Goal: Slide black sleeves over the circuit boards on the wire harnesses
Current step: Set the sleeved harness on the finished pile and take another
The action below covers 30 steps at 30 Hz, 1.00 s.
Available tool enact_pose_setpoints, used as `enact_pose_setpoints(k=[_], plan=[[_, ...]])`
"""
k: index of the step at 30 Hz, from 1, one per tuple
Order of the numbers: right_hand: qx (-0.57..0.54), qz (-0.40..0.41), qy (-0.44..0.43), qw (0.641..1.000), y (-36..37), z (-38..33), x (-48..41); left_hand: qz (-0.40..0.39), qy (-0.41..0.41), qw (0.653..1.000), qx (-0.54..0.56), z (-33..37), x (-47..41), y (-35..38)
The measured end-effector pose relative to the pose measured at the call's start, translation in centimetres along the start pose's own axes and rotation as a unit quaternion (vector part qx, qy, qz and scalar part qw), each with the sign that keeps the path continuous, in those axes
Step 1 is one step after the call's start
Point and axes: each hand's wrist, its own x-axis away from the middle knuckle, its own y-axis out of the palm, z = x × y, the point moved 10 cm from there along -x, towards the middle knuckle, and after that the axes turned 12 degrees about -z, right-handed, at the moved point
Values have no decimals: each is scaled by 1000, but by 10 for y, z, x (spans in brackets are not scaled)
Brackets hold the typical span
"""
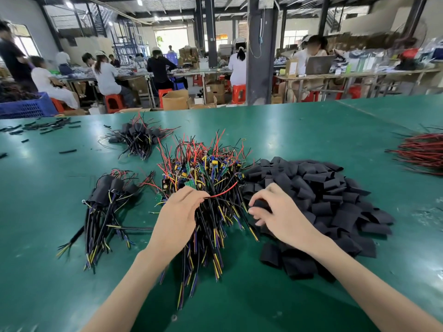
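**Selecting one harness and one sleeve from stock on the green table [287, 130].**

Left to right: two lots of sleeved harnesses, a far bundle [137, 135] and a near bundle [105, 200], set apart from the raw stock, probably to keep finished work separate; one central pile of bare harnesses [208, 168], circuit boards [190, 184] uppermost and uncovered, wire tails toward the worker, likely for easy pulling; left hand [177, 212] pinching a red wire [224, 190] at the pile's near side, apparently to draw one harness free; right hand [280, 212] curled round a single black sleeve [261, 203] at the near-left edge of one heap of black sleeves [323, 188], just beside the pile, presumably for short reaches; one loose sheaf of red and black wires [424, 154] at far right. Individual harnesses and sleeves too many to count.
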Motion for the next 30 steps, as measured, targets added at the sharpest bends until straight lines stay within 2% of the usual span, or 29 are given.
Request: enact_pose_setpoints(k=[3, 7, 12, 14, 19, 26, 30], plan=[[-31, 42, 15, 999, -8, 5, 0, -21, 6, 1000, 20, -1, -2, 3], [-35, 11, 25, 999, -2, 9, -3, -29, 26, 999, 17, 5, -2, 5], [-41, 47, 2, 998, -7, 8, -1, -21, 19, 999, 23, 11, -1, 6], [-36, 32, 18, 999, -3, 11, -2, -5, -1, 1000, 27, 10, 0, 3], [-114, -24, 39, 992, 13, 20, -6, 3, -26, 999, 31, 6, -1, 4], [-33, -12, -40, 999, 9, 3, -2, 32, -22, 998, 39, 8, 0, 1], [73, 10, -54, 996, 7, -6, 3, 44, -19, 998, 40, 7, 0, 1]])
